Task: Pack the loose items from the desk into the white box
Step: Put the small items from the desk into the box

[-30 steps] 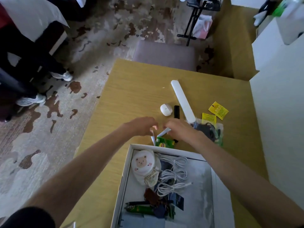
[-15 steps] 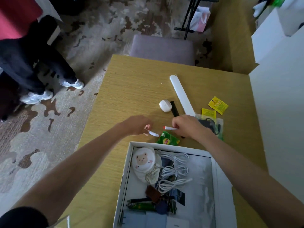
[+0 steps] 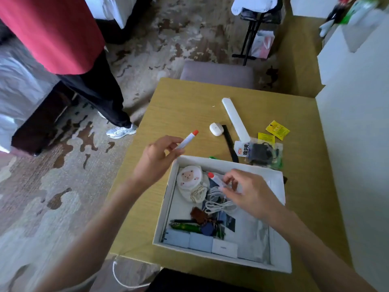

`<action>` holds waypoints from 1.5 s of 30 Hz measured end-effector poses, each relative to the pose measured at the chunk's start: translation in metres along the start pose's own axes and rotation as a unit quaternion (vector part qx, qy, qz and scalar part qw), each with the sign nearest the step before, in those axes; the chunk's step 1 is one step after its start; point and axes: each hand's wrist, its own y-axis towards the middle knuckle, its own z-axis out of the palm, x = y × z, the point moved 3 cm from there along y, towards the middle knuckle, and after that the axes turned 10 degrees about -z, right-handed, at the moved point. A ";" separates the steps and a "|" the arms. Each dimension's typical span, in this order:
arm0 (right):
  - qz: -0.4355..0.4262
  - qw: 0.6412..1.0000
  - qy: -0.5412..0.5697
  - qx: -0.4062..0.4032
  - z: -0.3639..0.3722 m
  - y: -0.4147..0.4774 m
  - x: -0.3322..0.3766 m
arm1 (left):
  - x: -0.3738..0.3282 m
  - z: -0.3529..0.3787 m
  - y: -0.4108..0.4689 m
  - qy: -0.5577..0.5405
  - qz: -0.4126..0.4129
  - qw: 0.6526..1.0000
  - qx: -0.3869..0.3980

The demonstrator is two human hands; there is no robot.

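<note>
The white box (image 3: 166, 209) sits at the desk's near edge, holding a sheep pouch (image 3: 189, 179), a white cable (image 3: 219, 202) and several small items. My left hand (image 3: 156, 159) hovers just left of the box's far corner and pinches a white pen with a red cap (image 3: 187, 140). Inside the box, above the cable, my right hand (image 3: 246, 192) pinches a second red-capped white pen (image 3: 215, 179). Loose on the desk beyond the box lie a long white bar (image 3: 234, 119), a white round case (image 3: 216, 129), a black strap (image 3: 229, 142), two yellow sachets (image 3: 276, 129) and a clear bag of dark items (image 3: 263, 152).
A white cabinet (image 3: 357, 144) stands against the desk's right side. A grey chair seat (image 3: 216, 73) is tucked at the far edge. A person in a red top and dark trousers (image 3: 69, 49) stands on the carpet to the left. A white cord (image 3: 117, 275) hangs below the desk's near edge.
Both hands lifted the two pens off the desk. My right hand moved back into the box with its pen; my left hand rose beside the box's far left corner.
</note>
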 end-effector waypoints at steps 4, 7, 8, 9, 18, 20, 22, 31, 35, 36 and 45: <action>-0.065 0.994 -0.036 0.083 0.049 -0.019 0.019 | -0.010 -0.009 -0.061 0.058 0.073 0.996 -0.010; -0.066 0.990 -0.016 0.126 0.078 -0.021 0.021 | -0.005 -0.004 -0.096 0.136 0.088 0.987 -0.002; -0.071 0.988 -0.029 0.133 0.084 -0.019 0.020 | -0.003 -0.001 -0.105 0.168 0.103 0.980 -0.002; -0.075 0.988 -0.041 0.131 0.088 -0.018 0.019 | -0.001 0.002 -0.113 0.194 0.117 0.974 -0.001; 0.020 0.999 0.003 0.039 0.057 -0.035 -0.001 | 0.002 0.036 -0.118 0.423 0.243 0.871 0.058; 0.027 0.999 0.010 0.032 0.049 -0.040 -0.004 | 0.002 0.048 -0.111 0.472 0.250 0.840 0.097; 0.038 0.999 0.023 0.022 0.042 -0.041 -0.006 | 0.003 0.059 -0.104 0.516 0.244 0.808 0.144; 0.055 0.995 0.040 -0.068 0.002 -0.019 -0.018 | -0.022 0.048 -0.055 0.253 0.243 0.930 0.106; 0.046 0.994 0.026 -0.096 -0.020 0.013 -0.028 | -0.030 0.041 -0.005 0.166 0.180 0.968 0.055; 0.043 0.993 0.024 -0.107 -0.025 0.022 -0.030 | -0.030 0.042 0.010 0.151 0.163 0.974 0.049; 0.130 0.991 0.009 -0.015 -0.029 0.079 -0.094 | 0.014 0.101 0.130 0.163 0.007 0.964 0.208</action>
